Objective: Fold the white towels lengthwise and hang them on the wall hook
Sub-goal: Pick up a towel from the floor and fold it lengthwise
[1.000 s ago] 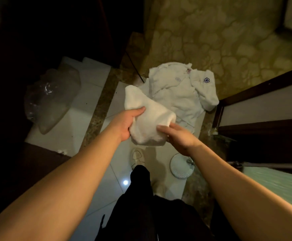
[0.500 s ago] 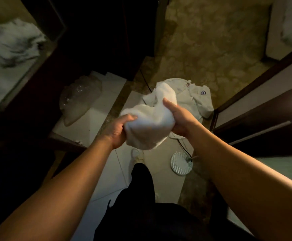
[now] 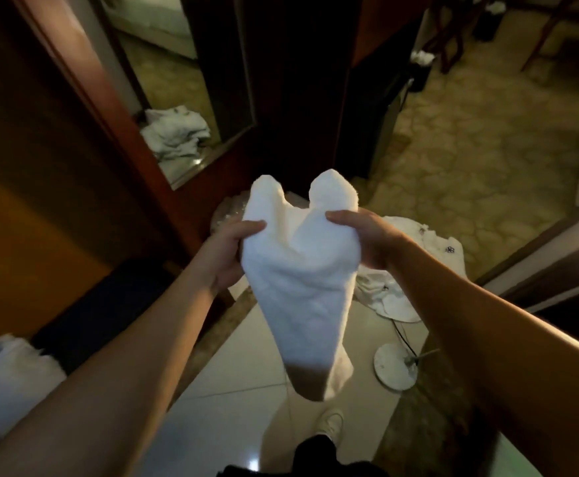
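Holding soft white terry towel [image 3: 302,280] up by two top corners, left hand [image 3: 228,251] and right hand [image 3: 367,241] each pinching one. Match corners and edges before creasing lengthwise. Hook not visible.

Towel [image 3: 302,290] now unbunched, hanging long

Dim, warm yellowish light overall. Towel [image 3: 298,270] is the brightest area, near blown out, its surface texture mostly lost. Small glare spot on the floor tiles [image 3: 253,463]. Left door [image 3: 40,166] and upper centre fall into deep shadow. Motion blur throughout; wide-angle bending towards the edges.
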The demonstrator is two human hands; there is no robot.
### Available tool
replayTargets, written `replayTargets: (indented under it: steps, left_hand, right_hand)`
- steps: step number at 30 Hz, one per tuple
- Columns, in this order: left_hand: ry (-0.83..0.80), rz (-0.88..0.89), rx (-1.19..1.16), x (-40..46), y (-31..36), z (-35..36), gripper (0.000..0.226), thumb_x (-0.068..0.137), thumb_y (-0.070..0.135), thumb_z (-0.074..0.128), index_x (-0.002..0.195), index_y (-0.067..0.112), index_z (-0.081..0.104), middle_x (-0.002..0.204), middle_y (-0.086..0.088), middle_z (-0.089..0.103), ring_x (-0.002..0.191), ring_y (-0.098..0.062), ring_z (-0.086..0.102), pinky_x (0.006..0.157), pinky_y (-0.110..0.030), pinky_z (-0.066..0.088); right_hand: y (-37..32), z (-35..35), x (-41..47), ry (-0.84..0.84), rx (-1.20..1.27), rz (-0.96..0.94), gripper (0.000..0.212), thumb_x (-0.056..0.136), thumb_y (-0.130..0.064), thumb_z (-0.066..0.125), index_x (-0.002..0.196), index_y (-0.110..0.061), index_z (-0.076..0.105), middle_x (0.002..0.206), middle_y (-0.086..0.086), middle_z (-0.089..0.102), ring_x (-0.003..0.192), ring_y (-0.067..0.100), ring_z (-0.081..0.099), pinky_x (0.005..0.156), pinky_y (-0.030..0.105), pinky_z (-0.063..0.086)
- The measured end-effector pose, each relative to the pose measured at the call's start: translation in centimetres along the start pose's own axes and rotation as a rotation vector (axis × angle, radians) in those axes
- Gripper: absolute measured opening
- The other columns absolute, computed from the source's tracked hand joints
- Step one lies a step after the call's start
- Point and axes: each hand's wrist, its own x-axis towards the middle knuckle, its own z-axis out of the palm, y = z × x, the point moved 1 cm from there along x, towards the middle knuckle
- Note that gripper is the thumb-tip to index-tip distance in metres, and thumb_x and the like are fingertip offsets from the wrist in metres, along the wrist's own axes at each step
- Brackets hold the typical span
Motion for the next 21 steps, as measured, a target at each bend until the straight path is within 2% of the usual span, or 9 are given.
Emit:
replayTargets:
  steps: [3, 6, 9, 12, 13, 15, 17, 19, 21]
  left_hand:
    - [0.033, 0.086, -0.018, -6.5, 1.2, -2.4, 0.049, 0.091, 0.007, 0.056, 0.139, 0.016, 0.054, 0.137, -0.021, 0.059, 0.126, -0.041, 0.057, 0.103, -0.056, 0.048]
    - [0.096, 0.14, 0.005, -13.4, 1.7, -5.1, 0.043, 0.09, 0.008, 0.058, 0.131, 0.02, 0.058, 0.128, -0.013, 0.067, 0.118, -0.034, 0.064, 0.089, -0.045, 0.058]
    - [0.187, 0.189, 0.042, -20.9, 1.9, -8.4, 0.036, 0.09, 0.016, 0.065, 0.123, 0.026, 0.064, 0.12, -0.005, 0.072, 0.112, -0.028, 0.069, 0.087, -0.042, 0.059]
    - [0.396, 0.235, 0.159, -27.2, 2.9, -11.0, 0.033, 0.084, 0.024, 0.076, 0.115, 0.031, 0.068, 0.109, 0.007, 0.076, 0.112, -0.025, 0.066, 0.085, -0.037, 0.054]
    - [0.459, 0.276, 0.214, -29.7, 3.5, -11.9, 0.035, 0.083, 0.024, 0.078, 0.115, 0.03, 0.067, 0.113, 0.008, 0.073, 0.115, -0.023, 0.063, 0.086, -0.037, 0.053]
    - [0.577, 0.384, 0.4, -34.5, 4.9, -13.8, 0.037, 0.083, 0.022, 0.079, 0.118, 0.026, 0.068, 0.138, 0.009, 0.055, 0.129, -0.023, 0.05, 0.102, -0.046, 0.048]
    - [0.687, 0.511, 0.769, -39.1, 6.6, -15.5, 0.021, 0.085, 0.025, 0.078, 0.104, 0.032, 0.073, 0.149, 0.013, 0.038, 0.143, -0.024, 0.028, 0.117, -0.053, 0.028]
    - [0.785, 0.612, 1.123, -43.1, 8.3, -17.1, 0.006, 0.086, 0.03, 0.076, 0.092, 0.028, 0.076, 0.158, 0.015, 0.031, 0.15, -0.018, 0.012, 0.118, -0.05, 0.01]
    - [0.853, 0.691, 1.308, -46.7, 9.8, -18.2, 0.014, 0.086, 0.033, 0.074, 0.08, 0.021, 0.076, 0.16, 0.02, 0.025, 0.152, -0.012, 0.005, 0.118, -0.046, 0.002]
  right_hand:
    - [0.6, 5.4, -2.1, -0.043, -0.049, -0.041, 0.071, 0.068, -0.036, 0.087, 0.128, -0.006, 0.064, 0.122, 0.016, 0.071, 0.111, 0.033, 0.069, 0.091, 0.046, 0.057]
    - [2.0, 12.2, -4.5, -0.104, -0.133, -0.11, 0.075, 0.064, -0.037, 0.089, 0.128, -0.01, 0.062, 0.12, 0.013, 0.072, 0.109, 0.031, 0.07, 0.089, 0.046, 0.058]
    - [3.9, 19.6, -7.0, -0.139, -0.205, -0.201, 0.069, 0.071, -0.033, 0.084, 0.131, -0.01, 0.059, 0.121, 0.013, 0.071, 0.11, 0.03, 0.07, 0.093, 0.047, 0.057]
    - [5.0, 25.1, -8.8, -0.128, -0.229, -0.29, 0.056, 0.082, -0.028, 0.081, 0.13, -0.008, 0.06, 0.119, 0.012, 0.072, 0.108, 0.028, 0.071, 0.091, 0.044, 0.058]
    - [5.5, 27.2, -9.5, -0.135, -0.246, -0.321, 0.048, 0.085, -0.027, 0.078, 0.127, -0.009, 0.061, 0.117, 0.011, 0.073, 0.106, 0.026, 0.072, 0.087, 0.04, 0.059]
    - [5.9, 31.2, -10.9, -0.181, -0.275, -0.367, 0.041, 0.087, -0.028, 0.077, 0.122, -0.012, 0.064, 0.114, 0.008, 0.075, 0.103, 0.024, 0.073, 0.08, 0.034, 0.06]
    - [5.7, 35.1, -12.1, -0.221, -0.322, -0.395, 0.05, 0.081, -0.035, 0.081, 0.123, -0.013, 0.066, 0.116, 0.007, 0.075, 0.107, 0.026, 0.072, 0.085, 0.037, 0.059]
    - [5.1, 38.8, -13.2, -0.261, -0.357, -0.43, 0.054, 0.077, -0.039, 0.083, 0.122, -0.014, 0.067, 0.116, 0.007, 0.074, 0.108, 0.027, 0.072, 0.086, 0.037, 0.059]
    - [4.4, 42.3, -14.3, -0.312, -0.391, -0.463, 0.049, 0.078, -0.039, 0.082, 0.119, -0.016, 0.069, 0.115, 0.006, 0.075, 0.107, 0.027, 0.072, 0.082, 0.035, 0.06]
